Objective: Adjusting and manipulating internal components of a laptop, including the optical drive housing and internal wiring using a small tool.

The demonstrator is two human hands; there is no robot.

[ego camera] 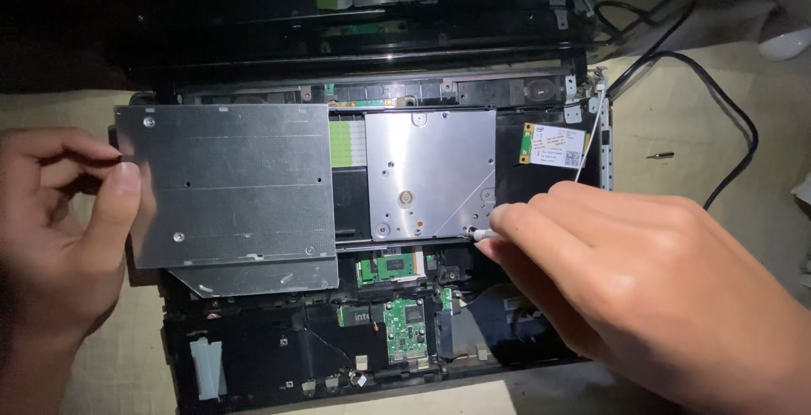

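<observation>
An opened laptop chassis lies in front of me with its inner parts bare. My left hand pinches the left edge of a flat silver optical drive that rests over the chassis's left half. My right hand reaches in from the right and grips a thin white stick, its tip touching the lower right corner of a silver metal plate in the middle. The rest of the stick is hidden in my fingers.
A small wireless card with a white label sits at the upper right of the chassis. Green circuit boards lie near the front edge. A black cable loops over the beige surface at right, beside a small screw-like piece.
</observation>
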